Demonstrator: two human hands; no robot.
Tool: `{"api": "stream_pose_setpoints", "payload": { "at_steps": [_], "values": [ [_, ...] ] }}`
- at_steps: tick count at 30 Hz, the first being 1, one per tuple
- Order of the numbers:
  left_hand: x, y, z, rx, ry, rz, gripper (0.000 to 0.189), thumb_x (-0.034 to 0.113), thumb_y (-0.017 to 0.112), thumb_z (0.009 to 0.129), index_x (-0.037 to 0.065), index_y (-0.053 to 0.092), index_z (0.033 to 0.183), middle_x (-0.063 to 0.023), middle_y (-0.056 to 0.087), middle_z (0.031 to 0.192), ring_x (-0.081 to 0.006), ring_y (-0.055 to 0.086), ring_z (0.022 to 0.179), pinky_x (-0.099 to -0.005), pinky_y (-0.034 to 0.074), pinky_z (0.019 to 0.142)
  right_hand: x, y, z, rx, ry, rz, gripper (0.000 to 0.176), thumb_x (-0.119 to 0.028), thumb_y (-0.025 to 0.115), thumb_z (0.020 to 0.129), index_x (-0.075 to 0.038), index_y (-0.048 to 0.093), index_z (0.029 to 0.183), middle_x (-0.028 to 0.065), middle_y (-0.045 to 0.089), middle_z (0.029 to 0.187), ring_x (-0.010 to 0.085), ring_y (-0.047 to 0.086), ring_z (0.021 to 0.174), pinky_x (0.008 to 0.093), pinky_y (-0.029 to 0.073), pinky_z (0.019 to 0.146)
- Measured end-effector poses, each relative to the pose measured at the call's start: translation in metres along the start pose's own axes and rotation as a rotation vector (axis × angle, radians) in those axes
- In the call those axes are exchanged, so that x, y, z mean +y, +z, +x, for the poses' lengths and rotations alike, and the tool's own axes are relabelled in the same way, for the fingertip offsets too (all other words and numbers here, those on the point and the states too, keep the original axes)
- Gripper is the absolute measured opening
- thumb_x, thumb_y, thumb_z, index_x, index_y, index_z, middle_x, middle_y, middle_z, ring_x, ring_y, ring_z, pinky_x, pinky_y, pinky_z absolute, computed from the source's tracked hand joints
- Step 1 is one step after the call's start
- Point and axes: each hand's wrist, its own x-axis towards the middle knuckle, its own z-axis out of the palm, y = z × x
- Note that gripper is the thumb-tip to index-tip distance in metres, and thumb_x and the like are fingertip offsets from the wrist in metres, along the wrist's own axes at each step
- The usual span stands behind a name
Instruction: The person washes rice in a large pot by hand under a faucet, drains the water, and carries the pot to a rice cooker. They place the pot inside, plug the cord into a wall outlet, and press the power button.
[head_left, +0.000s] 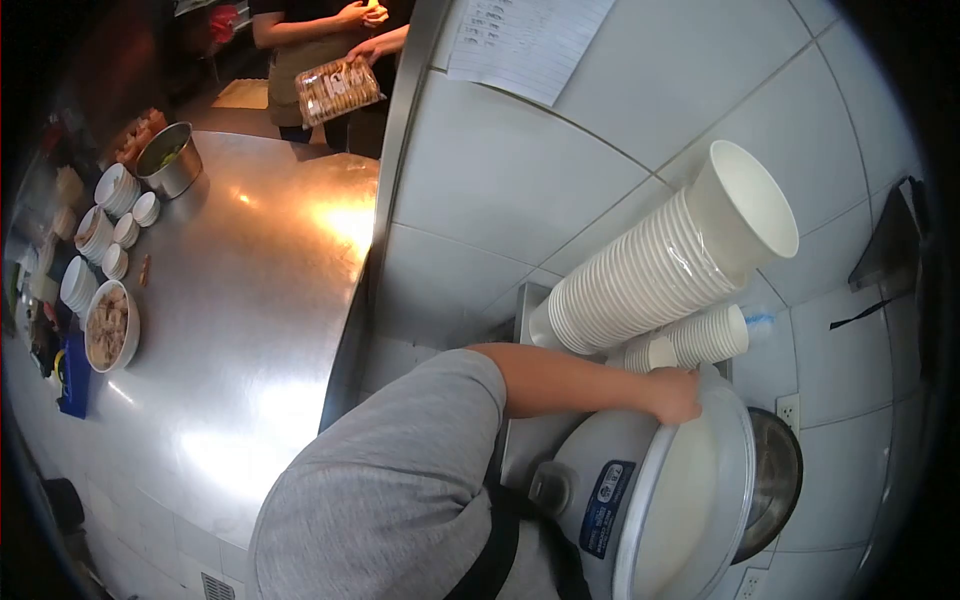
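My left hand (677, 396) reaches across from the grey sleeve and is closed over the upper rim of a large white plastic tub (622, 465). Its fingertips are hidden behind the rim. A dark blue label is on the tub's side, and the opening faces right, showing a pale inside whose contents I cannot make out. Just above the hand lie small stacks of white cups (708, 335). A long stack of large white paper tubs (640, 275) leans over them, partly in clear plastic wrap. My right hand is not visible.
A steel counter (250, 310) at left carries a metal pot (170, 160), stacked white bowls (95, 235) and a bowl of meat (112, 325). A metal bowl (775, 485) sits behind the tub. Beyond the counter a person's hand holds a clear package (338, 92).
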Motion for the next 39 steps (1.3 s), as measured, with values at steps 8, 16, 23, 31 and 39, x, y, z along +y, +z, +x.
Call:
{"api": "stream_pose_setpoints", "payload": {
  "at_steps": [8,16,23,31,39],
  "values": [
    [0.008,-0.002,-0.009,-0.016,-0.011,0.049,0.062,0.032,0.047,0.082,-0.017,0.035,0.118,-0.0295,0.058,0.096,-0.0392,0.058,0.092,-0.0425,0.047,0.080,0.006,0.003,0.004,0.032,-0.030,-0.078,0.057,-0.043,0.045,0.087,-0.001,0.043,0.125,0.0174,0.052,0.117,0.0327,0.050,0.107,0.0385,0.040,0.092],
    [0.014,0.002,-0.023,0.093,-0.030,0.010,0.070,0.041,0.050,0.082,-0.015,0.034,0.121,-0.0285,0.055,0.106,-0.0383,0.056,0.098,-0.0415,0.045,0.083,0.006,-0.006,0.007,0.138,-0.147,-0.261,0.059,-0.045,0.044,0.088,0.000,0.043,0.127,0.0190,0.053,0.117,0.0344,0.050,0.108,0.0391,0.041,0.092],
    [-0.011,0.001,-0.084,0.484,0.208,0.024,0.064,0.046,0.052,0.082,0.008,0.035,0.131,-0.0240,0.028,0.134,-0.0405,0.031,0.122,-0.0481,0.032,0.096,-0.046,0.007,-0.010,0.291,-0.665,-0.331,0.062,-0.047,0.043,0.089,0.000,0.042,0.128,0.0203,0.053,0.117,0.0359,0.051,0.108,0.0396,0.041,0.092],
    [-0.184,-0.030,-0.274,0.548,0.020,0.463,0.049,0.040,0.060,0.079,0.007,0.053,0.115,-0.0210,0.029,0.135,-0.0393,0.027,0.126,-0.0466,0.028,0.100,-0.180,0.072,-0.225,-0.176,-0.991,0.012,0.059,-0.020,0.064,0.076,0.000,0.041,0.126,0.0173,0.055,0.113,0.0316,0.051,0.107,0.0372,0.039,0.090],
    [-0.233,-0.051,-0.402,0.340,-0.134,0.715,0.057,0.044,0.056,0.080,0.006,0.047,0.122,-0.0200,0.028,0.137,-0.0370,0.022,0.130,-0.0455,0.026,0.102,-0.197,0.085,-0.259,-0.097,-0.846,-0.346,0.071,-0.012,0.069,0.068,-0.010,0.036,0.132,0.0218,0.062,0.090,0.0390,0.059,0.082,0.0424,0.046,0.073]
  ]
}}
